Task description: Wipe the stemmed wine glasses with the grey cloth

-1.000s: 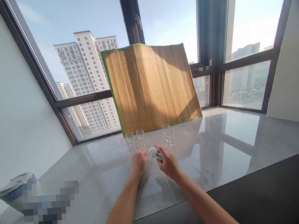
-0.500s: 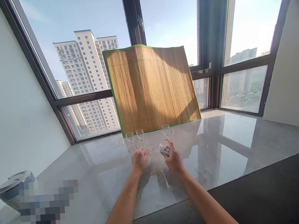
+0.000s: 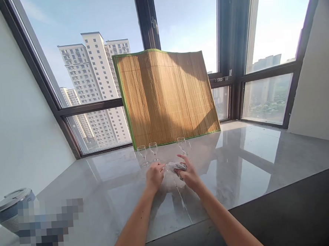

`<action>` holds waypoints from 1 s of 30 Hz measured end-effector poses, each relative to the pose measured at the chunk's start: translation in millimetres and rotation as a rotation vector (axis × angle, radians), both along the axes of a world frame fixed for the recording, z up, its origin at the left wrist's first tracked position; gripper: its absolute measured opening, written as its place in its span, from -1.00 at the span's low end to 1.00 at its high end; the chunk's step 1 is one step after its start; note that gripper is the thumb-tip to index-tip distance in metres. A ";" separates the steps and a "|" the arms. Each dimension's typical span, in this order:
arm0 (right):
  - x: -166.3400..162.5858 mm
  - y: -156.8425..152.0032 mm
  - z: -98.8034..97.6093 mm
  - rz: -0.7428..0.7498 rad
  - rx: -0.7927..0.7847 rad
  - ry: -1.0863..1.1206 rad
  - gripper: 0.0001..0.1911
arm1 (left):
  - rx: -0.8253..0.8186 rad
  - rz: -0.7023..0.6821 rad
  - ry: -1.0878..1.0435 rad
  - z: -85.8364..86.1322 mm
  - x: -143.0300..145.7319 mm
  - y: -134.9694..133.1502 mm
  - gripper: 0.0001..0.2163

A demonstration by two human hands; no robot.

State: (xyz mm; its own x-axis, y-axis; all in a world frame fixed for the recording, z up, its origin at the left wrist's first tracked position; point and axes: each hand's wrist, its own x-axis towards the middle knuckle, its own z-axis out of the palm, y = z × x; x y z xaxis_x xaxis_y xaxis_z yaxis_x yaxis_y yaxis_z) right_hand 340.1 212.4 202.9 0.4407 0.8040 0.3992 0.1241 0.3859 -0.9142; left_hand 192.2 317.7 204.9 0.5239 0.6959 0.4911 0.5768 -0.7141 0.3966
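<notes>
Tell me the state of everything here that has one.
Left pair of clear stemmed glasses: upright, empty.
Right pair of clear stemmed glasses: upright, empty.
Crumpled white cloth: bunched, gripped by right hand.
Left hand: curled shut beside the cloth.
Green-edged bamboo mat: unrolled, leaning against the window.
Grey round container: lid on.

Small white cloth (image 3: 173,166): crumpled, greyish folds, bunched up between both hands just above countertop. Right end pinched in right hand (image 3: 190,174) fingers, left end reaching toward left hand (image 3: 154,175). Clear glass (image 3: 164,168): only sliver visible at left hand fingertips, seems tipped sideways, rest wrapped in cloth, shape hard to tell.
</notes>
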 end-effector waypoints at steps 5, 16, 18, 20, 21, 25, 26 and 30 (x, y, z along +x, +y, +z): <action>7.8 1.7 -4.6 -0.426 -0.029 -0.038 -0.44 | -0.281 0.054 -0.346 -1.8 0.6 10.0 -0.86; 0.9 15.9 -27.1 -0.055 -0.234 -0.306 -0.44 | -1.115 -0.344 -0.806 0.7 6.6 2.3 -0.59; 1.8 16.4 -25.5 -0.028 -0.186 -0.214 -0.44 | -1.075 -0.256 -0.824 -4.3 7.2 8.5 -0.61; 2.6 16.1 -23.1 -0.057 -0.156 -0.164 -0.44 | -0.998 -0.181 -0.795 -9.7 8.2 14.9 -0.61; 2.9 15.8 -22.1 -0.081 -0.149 -0.156 -0.44 | -0.951 -0.160 -0.760 -12.1 8.8 17.3 -0.60; 1.9 14.4 -21.3 -0.111 -0.137 -0.200 -0.38 | -0.810 -0.198 -0.616 -16.2 10.8 18.7 -0.49; 1.2 14.4 -22.1 -0.092 -0.142 -0.223 -0.36 | -0.799 -0.226 -0.602 -15.9 11.4 17.3 -0.47; -0.5 17.8 -28.1 -0.018 -0.156 -0.283 -0.30 | -0.842 -0.384 -0.559 -13.8 15.3 10.4 -0.59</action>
State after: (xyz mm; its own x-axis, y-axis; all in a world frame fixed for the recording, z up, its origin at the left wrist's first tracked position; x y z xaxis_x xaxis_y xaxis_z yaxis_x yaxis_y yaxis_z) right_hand 339.6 230.2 174.8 0.3446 0.8582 0.3805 0.3872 0.2393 -0.8904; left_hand 207.5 328.1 191.1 0.6291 0.7588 0.1689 -0.0423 -0.1835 0.9821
